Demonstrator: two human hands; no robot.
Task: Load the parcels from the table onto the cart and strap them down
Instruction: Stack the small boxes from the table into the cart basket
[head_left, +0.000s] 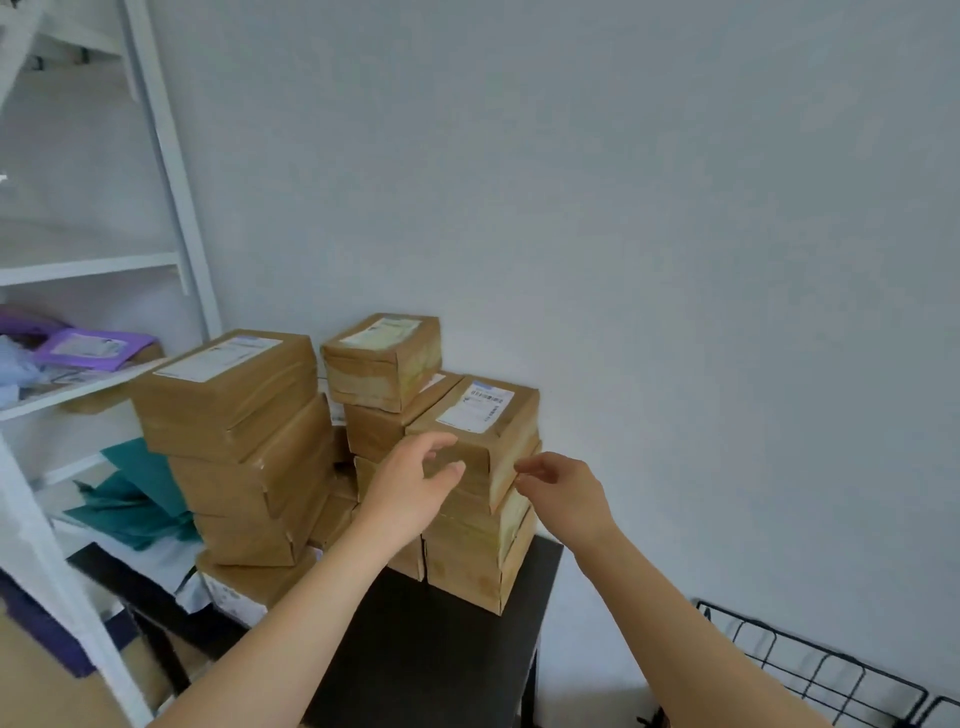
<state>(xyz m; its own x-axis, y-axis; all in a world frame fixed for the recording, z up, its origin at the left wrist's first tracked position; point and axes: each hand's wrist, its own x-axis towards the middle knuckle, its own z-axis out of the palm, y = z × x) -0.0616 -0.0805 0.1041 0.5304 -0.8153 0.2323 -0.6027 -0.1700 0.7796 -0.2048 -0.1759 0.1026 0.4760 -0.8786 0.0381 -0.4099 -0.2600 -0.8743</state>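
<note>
Several brown taped parcels stand in stacks on a black table (447, 639). The right stack's top parcel (480, 423) carries a white label. My left hand (410, 486) reaches to that parcel's near left side, fingers relaxed and spread, and holds nothing. My right hand (558, 491) is at the parcel's near right corner, fingertips loosely curled beside the cardboard, with no clear grip. A taller stack (234, 447) stands at the left, and a small parcel (384, 358) tops the back stack. A black wire cart frame (810, 670) shows at the lower right.
A white shelf unit (171, 208) stands at the left with purple (93, 348) and teal mailers (135, 488) on its shelves. A plain wall runs behind the table. The table's front half is bare black surface.
</note>
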